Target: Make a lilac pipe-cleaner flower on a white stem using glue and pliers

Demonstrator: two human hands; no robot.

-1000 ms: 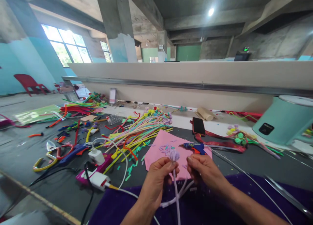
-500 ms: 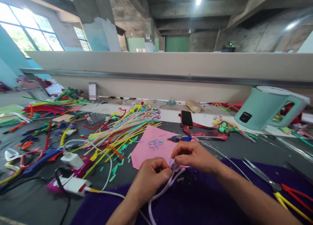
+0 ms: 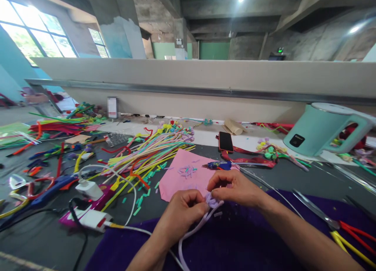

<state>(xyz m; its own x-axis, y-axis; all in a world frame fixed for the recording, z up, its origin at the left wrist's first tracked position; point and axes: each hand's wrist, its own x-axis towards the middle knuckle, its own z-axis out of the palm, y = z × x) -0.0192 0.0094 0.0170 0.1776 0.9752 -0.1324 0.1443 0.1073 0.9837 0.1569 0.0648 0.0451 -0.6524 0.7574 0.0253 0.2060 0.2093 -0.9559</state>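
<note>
Just beyond the near edge of the pink sheet (image 3: 173, 169), the left hand (image 3: 183, 212) pinches the lilac bundle (image 3: 214, 201) where its pale stems (image 3: 186, 237) trail off; the right hand (image 3: 235, 188) grips the bundle's other side between thumb and fingers. An uneven pull could loosen or crush the soft folds; the glue gun (image 3: 225, 165) lies just past the right knuckles, and its nozzle, if hot, could burn a straying finger; a forearm snagging the white cable (image 3: 264, 180) could drag the gun through the lilac clippings (image 3: 186, 171). Purple cloth (image 3: 249, 239) covers the near part of the dark table (image 3: 311, 180), open scissors (image 3: 317, 210) to the right; a mint kettle (image 3: 311, 126) stands far right; beyond are concrete beams and, far left, a bright window (image 3: 32, 28).
</note>
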